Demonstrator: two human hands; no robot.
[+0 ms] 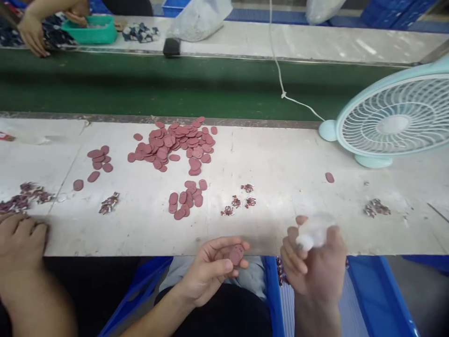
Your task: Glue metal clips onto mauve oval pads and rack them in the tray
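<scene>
I held the maroon oval (236, 254) pinched between my left hand's (210, 269) thumb and fingers, at the bench's (273, 154) near edge. My right hand (315, 262) gripped 1 whitish bottle (314, 236) (blurred). Beyond lay 1 large heap of ovals (171, 142); the fan (393, 124) stood right. The oval's long axis slanted, far end rightward. The blue bin (379, 290) held patterned bits (281, 271); the green basket's (90, 35) contents were unclear.

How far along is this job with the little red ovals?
Possibly done, though I can't confirm: small patterned pieces in clusters on the bench. In hand: a red oval in the left hand, a blurred translucent object in the right. Apparently left: the large heap of ovals and smaller groups nearby.
</scene>
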